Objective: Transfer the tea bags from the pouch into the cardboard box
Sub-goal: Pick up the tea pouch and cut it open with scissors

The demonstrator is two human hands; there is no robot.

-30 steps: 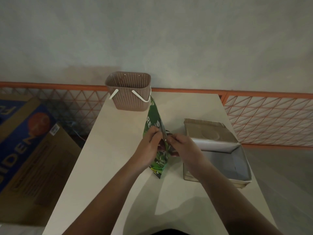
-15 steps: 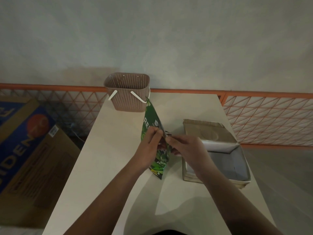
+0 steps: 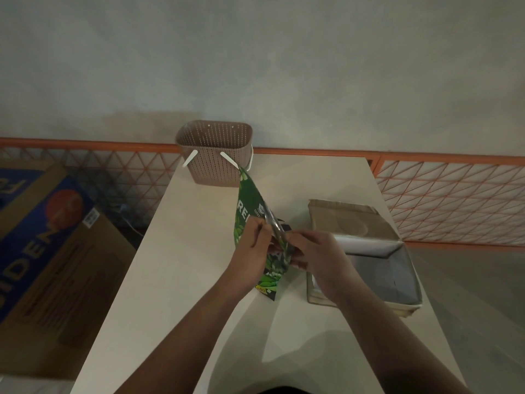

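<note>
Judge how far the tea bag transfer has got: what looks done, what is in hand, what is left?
Done: the box lies open on the table, lid back; no tea bags show in it. In hand: the left hand and right hand pinch the pouch at its top edge, apparently opening it. Left: moving the tea bags, none visible yet.

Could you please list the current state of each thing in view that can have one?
Pouch: upright on the table, top edge pinched from both sides; whether it is open cannot be told.
Box: open, lid folded back, no tea bags visible inside.
Basket: upright, handles down; contents not visible.
Left hand: pinching the pouch.
Right hand: pinching the pouch.
</note>
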